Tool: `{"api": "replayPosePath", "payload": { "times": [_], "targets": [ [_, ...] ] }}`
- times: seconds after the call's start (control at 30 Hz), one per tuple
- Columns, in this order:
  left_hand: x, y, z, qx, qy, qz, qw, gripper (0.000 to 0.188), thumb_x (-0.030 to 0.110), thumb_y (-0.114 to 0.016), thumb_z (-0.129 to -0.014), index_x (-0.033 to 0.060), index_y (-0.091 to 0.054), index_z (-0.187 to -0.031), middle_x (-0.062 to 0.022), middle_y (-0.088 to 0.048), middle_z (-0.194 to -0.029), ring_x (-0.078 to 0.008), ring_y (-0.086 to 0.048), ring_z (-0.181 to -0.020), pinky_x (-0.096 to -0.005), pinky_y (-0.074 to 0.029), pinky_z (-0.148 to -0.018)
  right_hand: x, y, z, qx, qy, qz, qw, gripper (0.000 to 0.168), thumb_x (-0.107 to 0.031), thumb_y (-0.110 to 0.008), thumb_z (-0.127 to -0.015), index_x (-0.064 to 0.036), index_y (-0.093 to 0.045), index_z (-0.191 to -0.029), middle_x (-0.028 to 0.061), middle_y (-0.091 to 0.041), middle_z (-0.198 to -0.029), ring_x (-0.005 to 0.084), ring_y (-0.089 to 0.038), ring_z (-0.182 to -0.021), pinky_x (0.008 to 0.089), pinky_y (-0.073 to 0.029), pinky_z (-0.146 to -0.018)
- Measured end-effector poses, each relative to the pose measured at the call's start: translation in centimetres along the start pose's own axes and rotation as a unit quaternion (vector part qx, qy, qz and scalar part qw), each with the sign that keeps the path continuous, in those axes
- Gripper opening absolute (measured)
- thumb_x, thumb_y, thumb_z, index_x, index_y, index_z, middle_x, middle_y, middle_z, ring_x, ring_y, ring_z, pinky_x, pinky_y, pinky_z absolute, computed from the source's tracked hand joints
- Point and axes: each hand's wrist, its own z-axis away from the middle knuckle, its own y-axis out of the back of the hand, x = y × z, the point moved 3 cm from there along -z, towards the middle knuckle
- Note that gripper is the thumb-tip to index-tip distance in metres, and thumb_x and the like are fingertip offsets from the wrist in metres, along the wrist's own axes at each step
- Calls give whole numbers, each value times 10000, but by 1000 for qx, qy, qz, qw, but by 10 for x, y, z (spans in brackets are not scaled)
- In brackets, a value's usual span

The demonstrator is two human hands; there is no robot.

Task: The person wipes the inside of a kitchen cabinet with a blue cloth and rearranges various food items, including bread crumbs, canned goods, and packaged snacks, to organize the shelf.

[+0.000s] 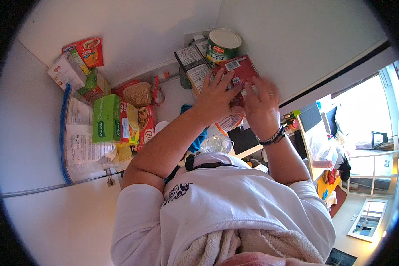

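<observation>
Inside a cabinet, my left hand lies with spread fingers on a red package and beside a carton with printed panels. My right hand, slightly blurred, touches the right side of the red package; its exact grip cannot be told. Behind the package stands a green Del Monte can of pineapple slices. A clear bag with orange print shows just below my hands. A dark can is partly hidden behind the carton.
At the left are green Knorr boxes, a blue-edged zip bag, a white box, a red packet and a bag of grains. A blue cloth and a clear container are below my left forearm.
</observation>
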Motion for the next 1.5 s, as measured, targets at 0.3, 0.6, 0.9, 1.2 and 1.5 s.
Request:
{"api": "replayPosePath", "payload": {
  "times": [0.3,0.6,0.9,1.2,1.5],
  "targets": [
    [-34,35,16,34,62,112,991,652,439,-646,-717,90,-458,-1235,-199,-322,-1329,-381,-324,-1217,-495,-269,-982,-1,3,17,-69,3,-112,991,387,-223,-642,-729,-34,-565,-1058,186,-525,-1108,347,-475,-1083,421,-362,-945],
    [-143,57,62,65,400,38,913,536,300,-591,-788,30,-445,-1228,-212,-437,-1238,-363,-418,-1144,-382,-360,-953,-22,7,13,-107,29,-88,990,440,-243,-648,-696,-53,-541,-1078,162,-466,-1182,329,-425,-1137,502,-314,-963],
    [-198,9,51,-244,425,-152,858,499,251,-606,-748,16,-500,-1176,-213,-450,-1231,-356,-413,-1159,-520,-240,-997,-87,0,15,-176,102,-510,836,430,-92,-654,-708,-11,-531,-1112,177,-523,-1113,319,-542,-991,364,-463,-835],
    [-210,-19,59,-324,372,-248,833,329,218,-458,-831,99,-571,-1116,-144,-512,-1190,-323,-440,-1145,-578,-193,-988,-145,-231,100,-245,-63,-165,953,499,-125,-449,-778,-9,-379,-1259,252,-299,-1320,403,-258,-1246,489,-213,-1025],
    [-246,6,44,-314,340,-225,857,276,162,-424,-851,66,-619,-1021,-141,-615,-1009,-299,-579,-973,-497,-418,-840,-158,-292,56,-268,-75,-127,952,537,-268,-463,-816,-11,-359,-1277,236,-292,-1338,371,-270,-1248,442,-247,-1016]
  ]
}}
